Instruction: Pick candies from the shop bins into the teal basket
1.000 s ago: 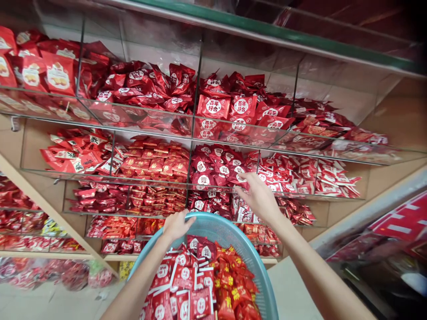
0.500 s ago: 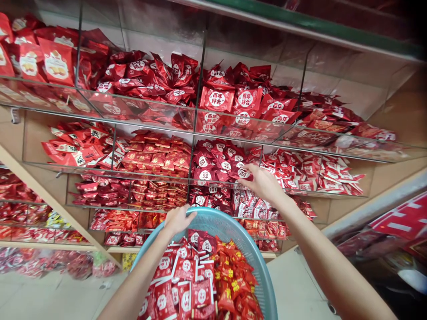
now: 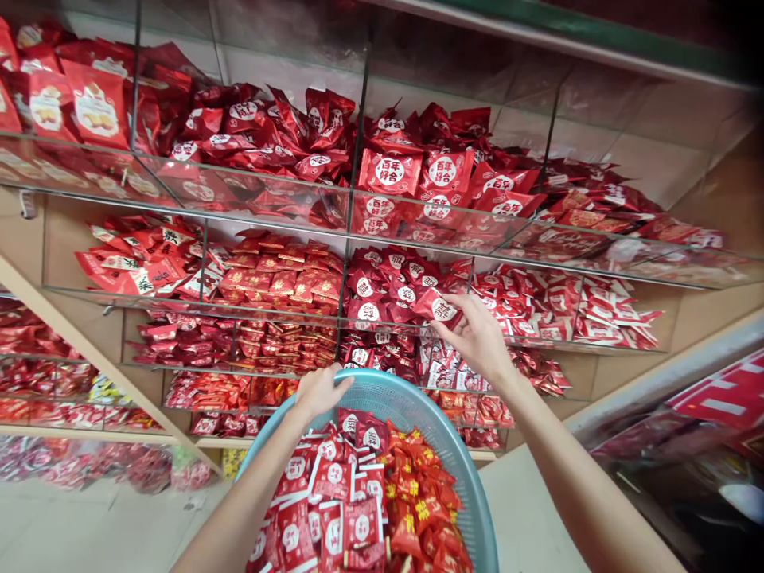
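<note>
A dark red wrapped candy [image 3: 440, 309] with a white round label is pinched between the thumb and fingers of my right hand [image 3: 477, 334], just in front of a shelf compartment of matching dark red packets [image 3: 394, 282]. My left hand [image 3: 322, 392] is closed over the far rim of a blue plastic basket [image 3: 477, 493]. Inside the basket lie red-and-white packets [image 3: 334, 477] on the left and orange-red packets with yellow print [image 3: 415, 485] on the right. A few dark red packets [image 3: 362, 430] sit near its far side.
Glass-fronted shelves hold rows of red packets [image 3: 387, 171] above and gold-printed red packets [image 3: 286, 282] to the left. Clear dividers separate the compartments. A slanted wooden edge [image 3: 89, 358] crosses at left. Tiled floor [image 3: 531, 509] shows below.
My right hand has drawn a dark red candy out of the compartment, lifting it slightly toward me. My left hand keeps its place on the basket rim.
</note>
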A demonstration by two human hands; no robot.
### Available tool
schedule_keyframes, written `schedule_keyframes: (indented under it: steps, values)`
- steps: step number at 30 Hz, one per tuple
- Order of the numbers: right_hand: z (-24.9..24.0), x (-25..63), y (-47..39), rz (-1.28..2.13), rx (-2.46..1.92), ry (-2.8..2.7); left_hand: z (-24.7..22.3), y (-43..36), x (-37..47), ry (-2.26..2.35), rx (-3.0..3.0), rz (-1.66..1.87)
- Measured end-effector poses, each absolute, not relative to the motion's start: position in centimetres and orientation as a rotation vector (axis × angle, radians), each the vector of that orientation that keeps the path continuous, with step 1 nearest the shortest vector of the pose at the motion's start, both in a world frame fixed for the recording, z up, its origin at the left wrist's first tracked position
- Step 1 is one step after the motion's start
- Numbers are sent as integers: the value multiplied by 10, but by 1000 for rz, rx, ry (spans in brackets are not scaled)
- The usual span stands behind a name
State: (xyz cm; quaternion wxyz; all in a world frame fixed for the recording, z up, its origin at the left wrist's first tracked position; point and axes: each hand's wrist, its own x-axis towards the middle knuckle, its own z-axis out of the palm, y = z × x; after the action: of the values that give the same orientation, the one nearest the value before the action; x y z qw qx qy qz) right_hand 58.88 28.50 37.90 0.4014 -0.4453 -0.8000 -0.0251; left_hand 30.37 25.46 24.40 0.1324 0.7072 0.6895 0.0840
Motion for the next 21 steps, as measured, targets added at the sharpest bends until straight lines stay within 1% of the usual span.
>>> schedule_keyframes:
  steps: [2, 4, 8, 10, 12, 14, 21]
  values:
    - [374, 581, 269, 53, -1066, -1990, 243, 255, 303, 2000, 2048, 247]
    - [357, 570, 253, 221, -1020, -2025, 242, 256, 303, 2006, 2043, 246]
    - [291, 547, 232, 598, -1010, -2173, 239, 256, 302, 1987, 2061, 270]
    - [255, 540, 230, 695, -1069, -2255, 238, 256, 302, 1984, 2065, 289]
    - [227, 536, 233, 733, -1097, -2325, 238, 256, 303, 1990, 2064, 299]
    - [209, 533, 238, 742, -1112, -2370, 238, 255, 303, 1995, 2062, 298]
    - [190, 524, 250, 693, -1250, -2498, 244, 253, 304, 1999, 2054, 279]
